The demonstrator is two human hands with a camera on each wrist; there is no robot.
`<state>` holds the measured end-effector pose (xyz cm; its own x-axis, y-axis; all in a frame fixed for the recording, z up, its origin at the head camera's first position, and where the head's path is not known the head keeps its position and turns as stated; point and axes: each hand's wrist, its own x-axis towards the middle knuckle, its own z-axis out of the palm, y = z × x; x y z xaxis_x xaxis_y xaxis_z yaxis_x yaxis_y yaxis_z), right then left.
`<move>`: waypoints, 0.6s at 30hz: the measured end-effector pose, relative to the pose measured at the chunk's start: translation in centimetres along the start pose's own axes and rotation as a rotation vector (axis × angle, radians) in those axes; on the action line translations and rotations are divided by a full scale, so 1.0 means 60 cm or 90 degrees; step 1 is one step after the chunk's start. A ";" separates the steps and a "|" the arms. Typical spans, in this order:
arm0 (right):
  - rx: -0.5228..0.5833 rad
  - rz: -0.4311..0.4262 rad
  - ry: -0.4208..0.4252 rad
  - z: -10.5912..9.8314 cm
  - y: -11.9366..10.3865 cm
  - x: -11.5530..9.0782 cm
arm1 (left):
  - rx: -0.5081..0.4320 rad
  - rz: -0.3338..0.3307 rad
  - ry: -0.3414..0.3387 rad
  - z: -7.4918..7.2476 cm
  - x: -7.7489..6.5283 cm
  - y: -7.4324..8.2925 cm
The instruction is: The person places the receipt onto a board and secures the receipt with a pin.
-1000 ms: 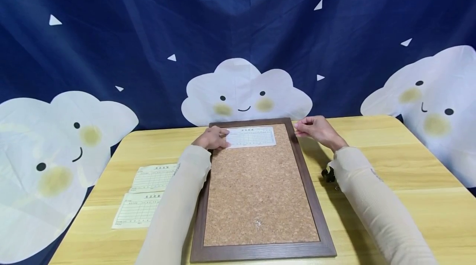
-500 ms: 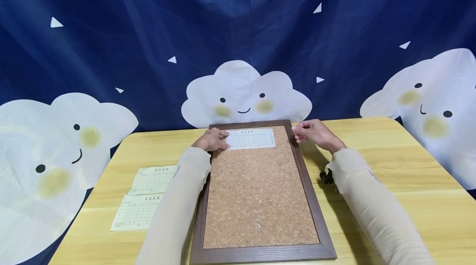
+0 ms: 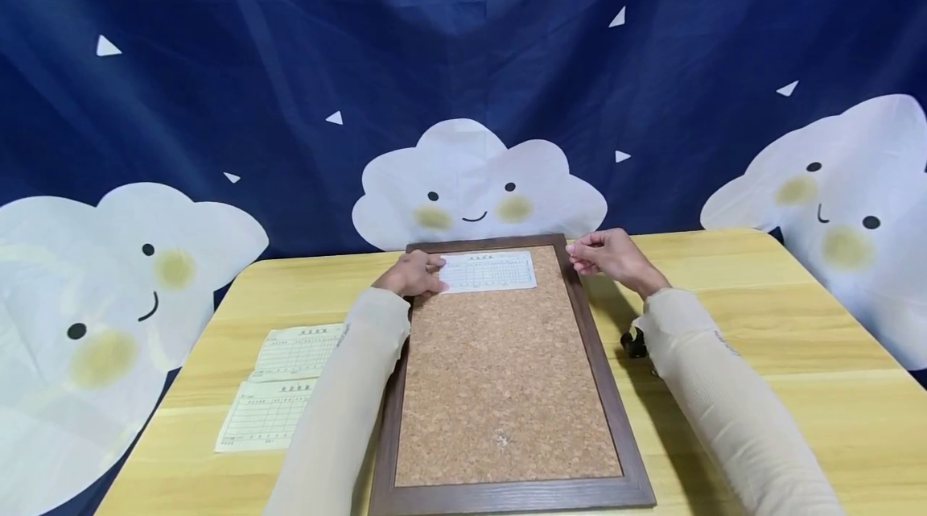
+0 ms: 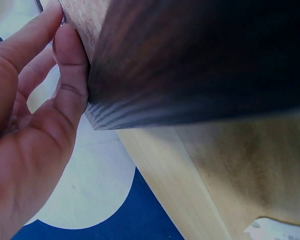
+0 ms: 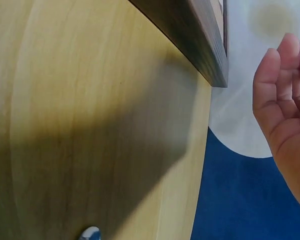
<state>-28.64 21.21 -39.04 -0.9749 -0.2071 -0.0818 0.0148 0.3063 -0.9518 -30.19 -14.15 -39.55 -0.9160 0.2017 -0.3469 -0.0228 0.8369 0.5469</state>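
Note:
A white printed form (image 3: 487,270) lies across the top of a cork board (image 3: 507,371) with a dark wooden frame. My left hand (image 3: 414,273) reaches over the frame and rests its thumb and fingertips on the left end of that form. The left wrist view has this hand (image 4: 37,107) at the board's corner, its fingers not tightly curled. My right hand (image 3: 614,260) is held at the frame's upper right edge, thumb and index fingertips together. Whether something small sits between them is too small to tell. The right wrist view catches only part of this hand (image 5: 290,100).
Two more printed forms (image 3: 266,417) lie on the wooden table (image 3: 811,323) left of the board, partly behind my left sleeve. A small black object (image 3: 633,344) is right of the board, beside my right sleeve. A blue cloth with clouds (image 3: 304,41) hangs behind the table.
My right hand has shifted slightly left, toward the frame's upper right edge. The left hand and the form stay in place; the head view has tilted up a little.

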 end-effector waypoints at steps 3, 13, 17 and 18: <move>-0.006 -0.004 0.007 0.000 0.001 -0.001 | 0.001 0.005 0.001 0.003 -0.003 -0.001; -0.041 -0.006 -0.018 0.007 -0.001 0.001 | 0.015 -0.005 0.000 0.007 -0.006 -0.005; -0.066 -0.004 -0.019 0.006 -0.007 0.004 | 0.004 0.011 -0.003 0.001 -0.005 -0.004; -0.069 -0.004 -0.020 0.006 -0.008 0.005 | 0.002 0.012 -0.002 0.000 -0.004 -0.004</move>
<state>-28.84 20.66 -38.71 -0.9675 -0.2374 -0.0872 -0.0164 0.4027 -0.9152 -29.95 -14.39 -39.58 -0.9147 0.2197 -0.3391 -0.0042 0.8340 0.5517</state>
